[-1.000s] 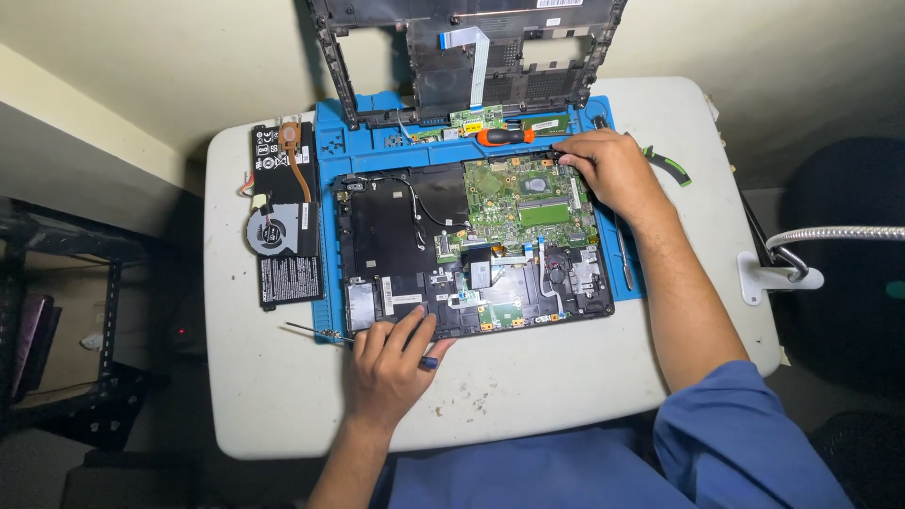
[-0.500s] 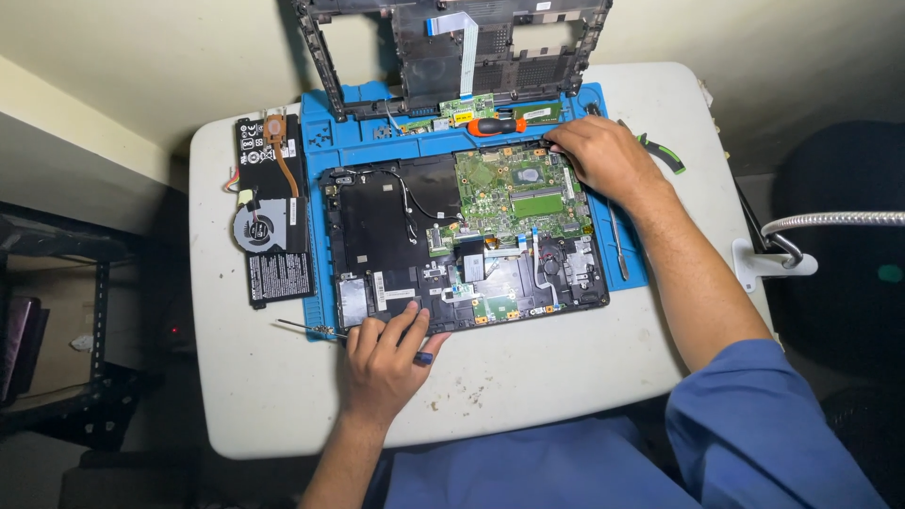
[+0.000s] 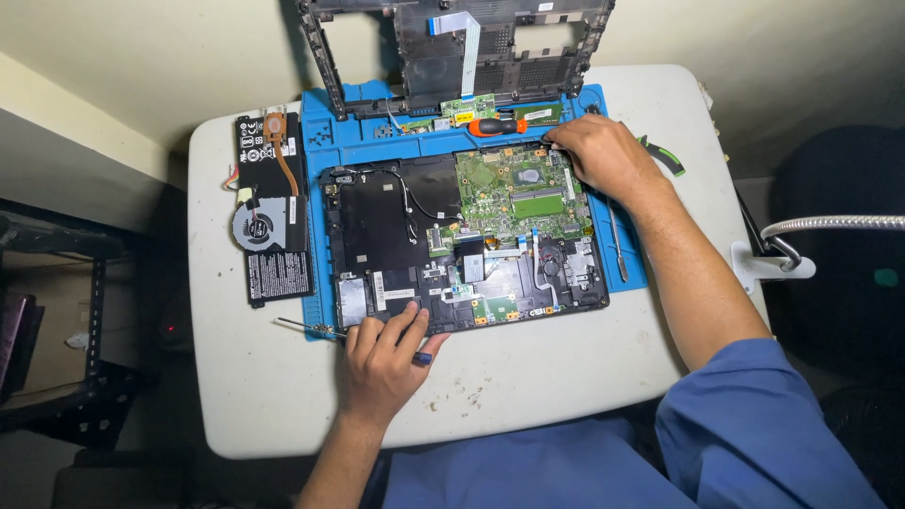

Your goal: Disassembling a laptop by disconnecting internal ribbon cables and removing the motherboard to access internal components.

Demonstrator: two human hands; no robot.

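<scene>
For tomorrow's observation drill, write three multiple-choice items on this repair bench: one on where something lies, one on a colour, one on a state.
1. Where does the cooling fan lie?
A. left of the blue mat, on the black battery pack
B. inside the open laptop base
C. under the right hand

2. What colour is the handle of the screwdriver at the mat's top edge?
A. yellow
B. orange and black
C. white

3. In what state is the laptop base?
A. closed with its cover on
B. open, green circuit board exposed
C. wrapped in foil

Answers: 1 A, the fan sits beside the mat on the battery. 2 B, the handle shows orange with a black end. 3 B, the board and cables lie bare, with the left hand on the front edge and the right hand at the board's upper right corner.
</scene>
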